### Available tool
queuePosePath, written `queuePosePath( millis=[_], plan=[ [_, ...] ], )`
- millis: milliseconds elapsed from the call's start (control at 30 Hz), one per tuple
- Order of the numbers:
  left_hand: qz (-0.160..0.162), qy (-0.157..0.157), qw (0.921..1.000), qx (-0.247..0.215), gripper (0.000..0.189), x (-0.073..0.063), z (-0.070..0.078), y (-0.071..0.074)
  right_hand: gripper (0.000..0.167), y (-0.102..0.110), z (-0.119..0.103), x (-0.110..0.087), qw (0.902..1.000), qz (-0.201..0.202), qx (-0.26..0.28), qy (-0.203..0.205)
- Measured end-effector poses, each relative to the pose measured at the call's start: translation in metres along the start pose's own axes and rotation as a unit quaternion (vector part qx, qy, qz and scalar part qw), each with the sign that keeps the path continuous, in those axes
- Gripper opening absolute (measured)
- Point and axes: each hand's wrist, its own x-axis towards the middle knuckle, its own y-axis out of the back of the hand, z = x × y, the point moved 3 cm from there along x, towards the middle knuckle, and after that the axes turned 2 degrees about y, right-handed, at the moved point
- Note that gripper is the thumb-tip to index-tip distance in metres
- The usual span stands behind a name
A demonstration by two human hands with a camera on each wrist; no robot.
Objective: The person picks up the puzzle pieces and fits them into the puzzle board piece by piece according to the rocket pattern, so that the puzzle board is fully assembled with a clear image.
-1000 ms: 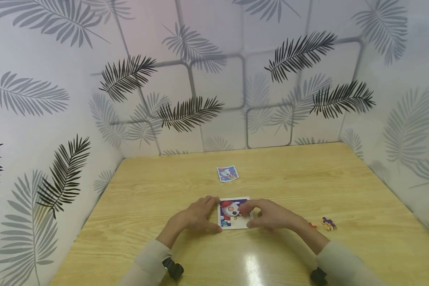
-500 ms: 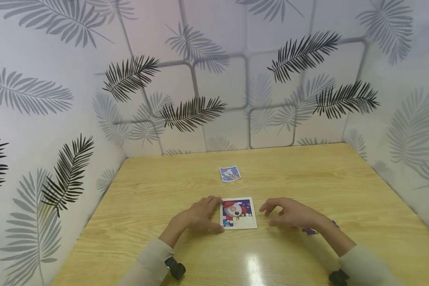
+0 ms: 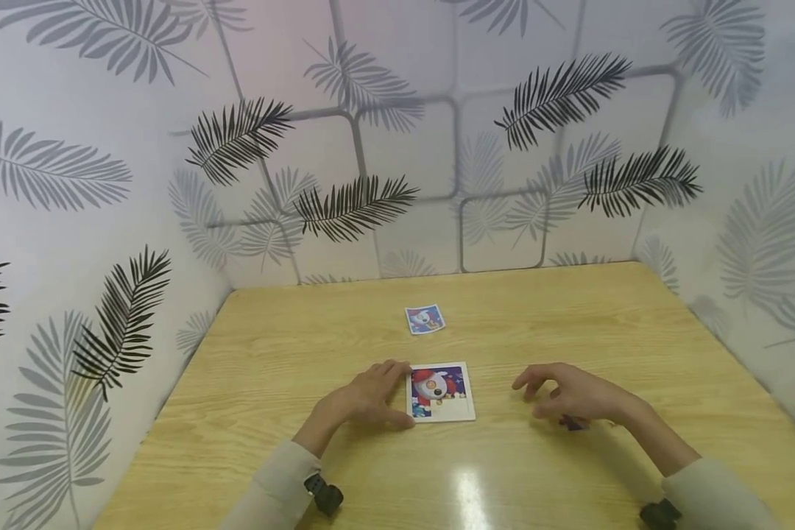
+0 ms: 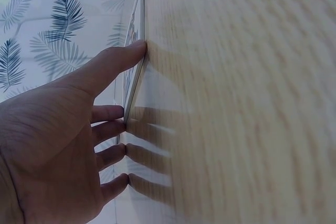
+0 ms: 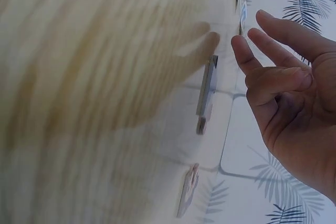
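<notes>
A square jigsaw puzzle board (image 3: 456, 411) with a white rim lies flat on the table. Its picture of a white and red character fills the upper part and left side, while the lower right is bare white. Along its left edge rests my left hand (image 3: 368, 399), thumb at the lower corner and fingers at the upper one; the left wrist view shows the fingers extended. To the right of the board hovers my right hand (image 3: 579, 394), fingers loosely bent and holding nothing. Dark purple jigsaw pieces (image 3: 573, 422) lie beneath it, partly hidden by the hand and wrist.
A small picture card (image 3: 425, 319) with a similar character lies beyond the board. The wooden table (image 3: 291, 331) meets a leaf-patterned backdrop (image 3: 411, 235) at the back and sides. In the right wrist view, another loose jigsaw piece (image 5: 188, 190) lies apart from the others.
My right hand has drawn back from over the board and moved right, to above the loose jigsaw pieces. The left hand has stayed at the board's left edge.
</notes>
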Motion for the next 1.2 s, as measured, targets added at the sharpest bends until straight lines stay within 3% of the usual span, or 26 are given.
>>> queuePosePath(
  millis=[367,600,967,1200],
  plan=[
    [0.000,-0.005,1.0000,-0.003,0.088,0.000,0.002,-0.003,0.043,0.014,0.013,-0.022,0.9997,0.000,0.004,-0.026],
    [-0.005,0.010,0.9999,-0.012,0.088,-0.001,0.005,-0.002,0.044,0.023,0.022,-0.038,0.9990,-0.013,0.022,-0.037],
    [-0.003,0.016,0.9997,-0.020,0.089,-0.003,0.004,0.001,0.048,0.027,0.024,-0.042,0.9999,-0.005,-0.014,-0.005],
    [-0.004,0.007,0.9996,-0.026,0.089,-0.002,0.006,-0.001,0.051,0.023,0.027,-0.047,0.9999,-0.002,-0.010,-0.004]
  ],
)
